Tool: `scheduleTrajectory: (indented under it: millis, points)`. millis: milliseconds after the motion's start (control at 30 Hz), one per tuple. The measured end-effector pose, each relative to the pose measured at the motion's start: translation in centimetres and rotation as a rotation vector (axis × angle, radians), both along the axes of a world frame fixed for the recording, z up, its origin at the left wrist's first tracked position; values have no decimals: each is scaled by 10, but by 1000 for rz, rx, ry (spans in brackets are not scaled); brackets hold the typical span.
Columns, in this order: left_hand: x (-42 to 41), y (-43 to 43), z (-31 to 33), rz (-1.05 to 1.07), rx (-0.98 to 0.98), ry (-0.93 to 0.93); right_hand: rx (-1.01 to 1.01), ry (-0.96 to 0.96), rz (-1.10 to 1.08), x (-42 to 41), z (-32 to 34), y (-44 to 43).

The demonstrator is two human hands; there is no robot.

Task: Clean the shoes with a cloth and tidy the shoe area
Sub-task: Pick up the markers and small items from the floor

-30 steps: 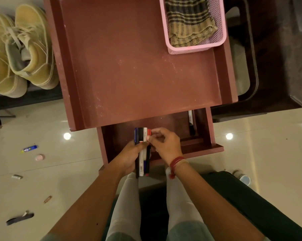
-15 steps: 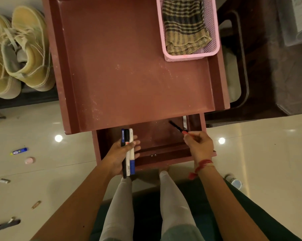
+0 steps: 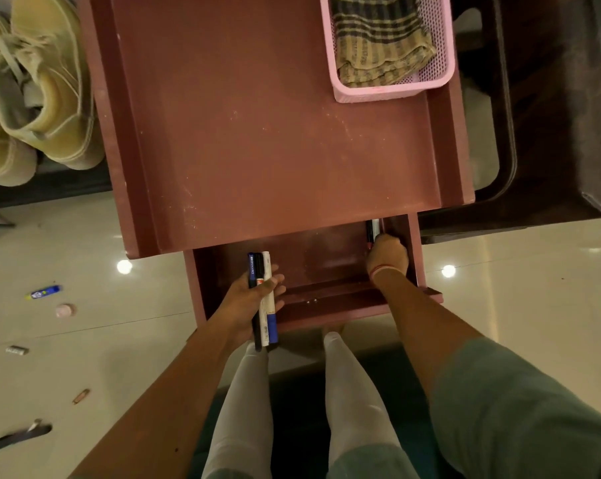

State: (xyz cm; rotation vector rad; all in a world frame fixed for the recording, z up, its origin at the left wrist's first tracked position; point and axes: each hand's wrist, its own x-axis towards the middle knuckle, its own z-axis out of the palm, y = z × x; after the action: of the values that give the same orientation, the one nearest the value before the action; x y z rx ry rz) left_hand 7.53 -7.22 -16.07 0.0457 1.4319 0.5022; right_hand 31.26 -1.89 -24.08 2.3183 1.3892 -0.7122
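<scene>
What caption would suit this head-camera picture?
Left hand holds markers above the open drawer; right hand reaches pens in its corner.

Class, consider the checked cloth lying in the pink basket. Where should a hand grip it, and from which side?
Pinch the checked cloth at its bunched near fold, coming from above: the pink basket walls it in, leaving only the top open.

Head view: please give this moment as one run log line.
left hand: holds blue, black and white marker pens | right hand: at black-and-white pen in open red-brown wooden drawer corner, grip unclear
</scene>
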Motion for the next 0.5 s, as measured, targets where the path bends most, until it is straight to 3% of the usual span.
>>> scheduleTrajectory:
  millis: [200,300,433,500]
  points:
    - [-5,7,3,57,-29,-52,-70,-45,252,1,-2,-1]
    - [-7,12,4,46,-19,-72,-36,-3,179,1,4,1]
    - [-4,14,6,-27,9,-102,196,465,-158,-25,41,-8]
    - [-1,14,7,-57,26,-111,105,739,-326,-53,73,-24]
